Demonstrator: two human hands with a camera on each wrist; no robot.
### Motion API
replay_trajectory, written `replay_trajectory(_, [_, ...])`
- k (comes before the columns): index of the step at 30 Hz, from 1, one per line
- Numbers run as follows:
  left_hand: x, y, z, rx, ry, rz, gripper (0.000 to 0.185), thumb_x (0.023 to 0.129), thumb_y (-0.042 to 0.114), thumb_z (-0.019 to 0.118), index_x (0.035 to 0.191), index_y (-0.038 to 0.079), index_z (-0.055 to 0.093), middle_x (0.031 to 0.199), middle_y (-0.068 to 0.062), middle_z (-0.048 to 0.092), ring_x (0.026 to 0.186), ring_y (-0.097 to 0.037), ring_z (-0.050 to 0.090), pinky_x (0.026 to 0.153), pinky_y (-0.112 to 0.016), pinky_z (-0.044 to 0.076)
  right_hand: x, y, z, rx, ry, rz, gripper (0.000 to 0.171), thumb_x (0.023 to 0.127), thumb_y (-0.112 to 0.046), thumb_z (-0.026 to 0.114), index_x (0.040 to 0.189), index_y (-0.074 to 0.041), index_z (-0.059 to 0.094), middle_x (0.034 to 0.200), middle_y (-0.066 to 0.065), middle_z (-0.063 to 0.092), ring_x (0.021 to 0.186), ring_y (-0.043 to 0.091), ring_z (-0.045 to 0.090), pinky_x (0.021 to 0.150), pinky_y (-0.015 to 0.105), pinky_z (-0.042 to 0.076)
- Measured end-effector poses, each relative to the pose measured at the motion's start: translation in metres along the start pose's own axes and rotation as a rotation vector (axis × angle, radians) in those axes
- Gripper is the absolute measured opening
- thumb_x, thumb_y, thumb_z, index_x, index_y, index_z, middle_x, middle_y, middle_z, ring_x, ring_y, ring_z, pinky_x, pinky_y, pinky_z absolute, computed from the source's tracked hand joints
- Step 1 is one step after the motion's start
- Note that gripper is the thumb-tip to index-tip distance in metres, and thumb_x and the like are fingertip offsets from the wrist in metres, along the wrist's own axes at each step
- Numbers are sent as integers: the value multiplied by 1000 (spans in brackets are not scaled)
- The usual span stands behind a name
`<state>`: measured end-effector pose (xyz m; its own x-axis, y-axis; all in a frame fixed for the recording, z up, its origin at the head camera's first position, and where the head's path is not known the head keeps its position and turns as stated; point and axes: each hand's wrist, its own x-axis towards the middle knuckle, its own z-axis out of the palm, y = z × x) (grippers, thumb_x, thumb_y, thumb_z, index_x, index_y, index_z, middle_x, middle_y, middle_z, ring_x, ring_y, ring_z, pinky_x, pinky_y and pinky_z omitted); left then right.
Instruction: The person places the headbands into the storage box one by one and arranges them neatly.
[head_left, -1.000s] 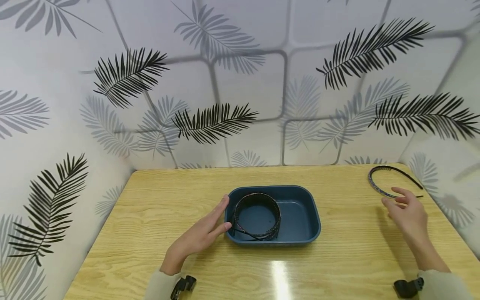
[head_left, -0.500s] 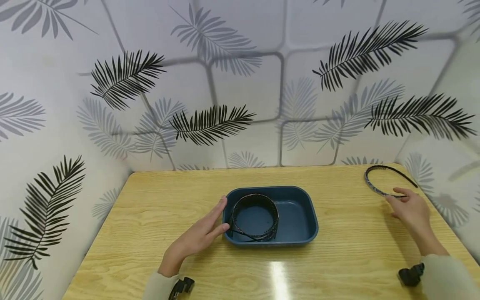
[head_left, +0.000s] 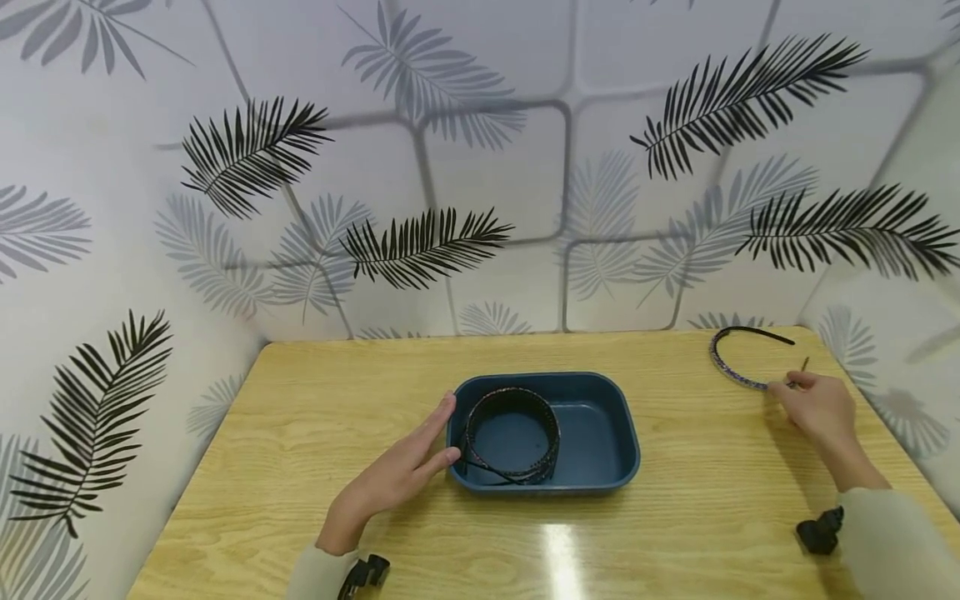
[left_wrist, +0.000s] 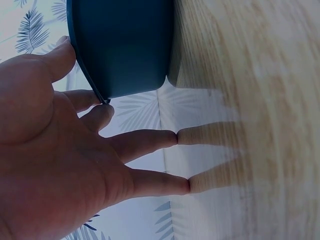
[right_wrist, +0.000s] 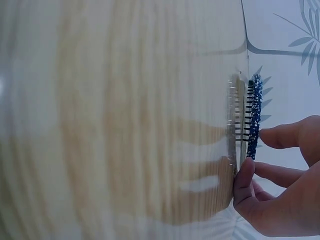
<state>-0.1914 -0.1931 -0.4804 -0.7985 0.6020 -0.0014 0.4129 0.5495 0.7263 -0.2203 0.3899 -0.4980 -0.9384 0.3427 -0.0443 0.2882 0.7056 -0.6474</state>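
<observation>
At the far right of the table, my right hand [head_left: 821,408] pinches one arm of a headband [head_left: 738,378]. The right wrist view shows its glittery blue outer face and a row of black comb teeth [right_wrist: 247,115], with thumb and fingers around the lower part. A blue rectangular plastic tub [head_left: 596,446] stands mid-table. Inside its left half, several dark, sparkly headbands [head_left: 556,433] lie nested in a ring. My left hand [head_left: 401,467] rests against the tub's left side with fingers extended; in the left wrist view its thumb [left_wrist: 62,60] touches the rim and two fingertips meet the table.
A light wood-grain table [head_left: 315,433] carries everything. White walls [head_left: 510,167] with a leaf print close off the back and both sides. Cameras [head_left: 819,532] are strapped to the wrists.
My right hand has taken hold of the headband's near arm and moved it a little left, turning it slightly. The left hand and the tub stay where they were.
</observation>
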Motion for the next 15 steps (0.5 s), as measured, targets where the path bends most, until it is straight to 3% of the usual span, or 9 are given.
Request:
replay_trajectory(4, [0, 1, -1, -7, 1, 5, 75, 110, 34, 49, 166, 9, 5, 172, -5, 1, 157, -20, 6, 124, -48, 16, 1, -1, 0, 8, 16, -36, 61, 104, -28, 56, 139, 21, 48, 124, 39, 61, 100, 52, 64, 74, 50, 53])
replay_trajectory(8, [0, 1, 0, -16, 0, 2, 75, 110, 33, 50, 166, 9, 5, 172, -3, 1, 157, -20, 6, 124, -49, 15, 3, -2, 1, 22, 36, -33, 61, 103, -25, 58, 141, 20, 44, 139, 43, 46, 122, 58, 52, 93, 64, 48])
replay_trajectory(12, [0, 1, 0, -10, 1, 0, 75, 110, 33, 50, 166, 10, 5, 172, -3, 1, 157, -20, 6, 124, -48, 16, 2, -3, 2, 59, 70, -27, 58, 100, -15, 61, 144, 18, 44, 147, 44, 36, 122, 55, 53, 75, 43, 58])
replay_trajectory(15, [1, 1, 0, 3, 6, 9, 75, 110, 32, 50, 166, 8, 6, 172, -8, 3, 157, -22, 7, 124, -50, 16, 0, -2, 1, 99, 61, -27, 57, 99, -12, 59, 146, 16, 44, 151, 42, 32, 121, 53, 55, 53, 24, 49])
